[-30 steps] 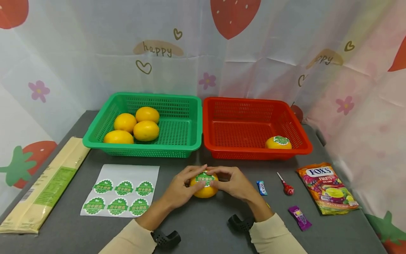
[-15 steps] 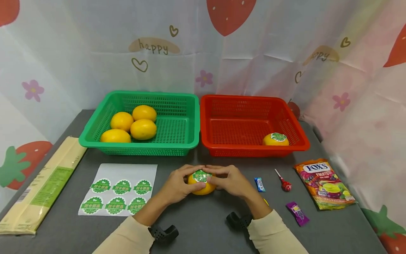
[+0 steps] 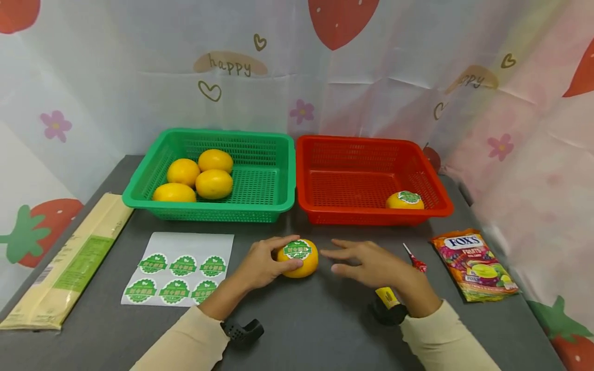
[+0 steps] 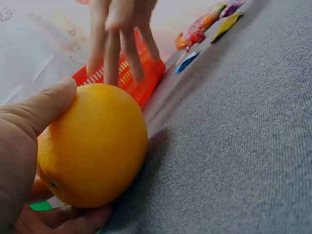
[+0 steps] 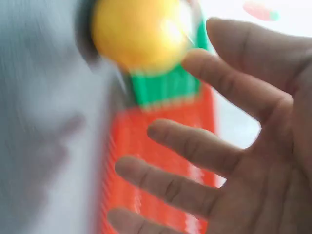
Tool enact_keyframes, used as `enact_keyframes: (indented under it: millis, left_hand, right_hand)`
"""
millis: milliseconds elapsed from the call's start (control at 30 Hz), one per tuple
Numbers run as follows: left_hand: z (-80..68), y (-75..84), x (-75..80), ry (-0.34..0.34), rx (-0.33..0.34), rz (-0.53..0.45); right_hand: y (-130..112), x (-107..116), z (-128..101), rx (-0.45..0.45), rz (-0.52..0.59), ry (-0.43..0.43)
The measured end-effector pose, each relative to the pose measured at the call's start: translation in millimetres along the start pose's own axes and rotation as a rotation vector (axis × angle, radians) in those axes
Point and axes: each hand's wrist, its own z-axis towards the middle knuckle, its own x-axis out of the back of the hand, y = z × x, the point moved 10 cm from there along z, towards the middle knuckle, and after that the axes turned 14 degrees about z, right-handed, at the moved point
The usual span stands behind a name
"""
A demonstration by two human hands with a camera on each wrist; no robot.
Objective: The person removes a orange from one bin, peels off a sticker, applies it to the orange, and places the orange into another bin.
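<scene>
The left hand [image 3: 261, 265] clasps the labelled orange [image 3: 298, 257] with curled fingers; the right hand [image 3: 371, 262], fingers spread, is just beside it.

There are six oranges in total: four [image 3: 214, 183] lie in the green basket [image 3: 274, 201], one [image 3: 405, 200] lies in the red basket [image 3: 352, 217], and one [image 3: 299, 258] is on the table [image 3: 306, 330]. Two of the six carry a green sticker. The baskets are two. The sticker sheet [image 3: 178, 268] has six stickers. I count one candy bag [image 3: 473, 266], one lollipop [image 3: 416, 262] and one long yellow package [image 3: 69, 263]. Two hands are visible.
</scene>
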Motion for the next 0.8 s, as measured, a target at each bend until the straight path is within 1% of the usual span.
enact_keyframes:
  millis: [100, 200, 267, 367, 467, 567, 667, 800]
  left_hand:
    - [2.9, -0.6, -2.8, -0.006, 0.019, -0.025]
    - [4.9, 0.2, -2.7, -0.015, 0.018, -0.051]
    - [6.0, 0.5, -1.5, -0.019, 0.018, -0.054]
    - [6.7, 1.2, 1.4, -0.025, 0.015, -0.044]
    - [7.1, 1.3, 4.0, -0.037, 0.017, -0.028]
    - [7.7, 1.7, 4.5, -0.063, 0.014, 0.001]
    - [9.0, 2.7, 3.9, -0.098, 0.008, 0.031]
    - [11.2, 4.5, 1.1, -0.150, 0.006, 0.060]
  right_hand:
    - [2.2, 50.2, -27.3, 0.019, 0.006, 0.101]
    - [4.0, 101.7, -53.7, -0.014, -0.016, 0.231]
    - [6.9, 128.3, -67.1, -0.064, -0.032, 0.280]
    - [14.4, 157.8, -79.0, -0.126, -0.060, 0.320]
    - [24.8, 178.0, -83.0, -0.157, -0.077, 0.348]
    - [38.3, 189.1, -83.5, -0.171, -0.090, 0.373]
    - [53.9, 192.3, -83.2, -0.180, -0.090, 0.378]
    - [80.4, 193.2, -84.5, -0.260, -0.076, 0.366]
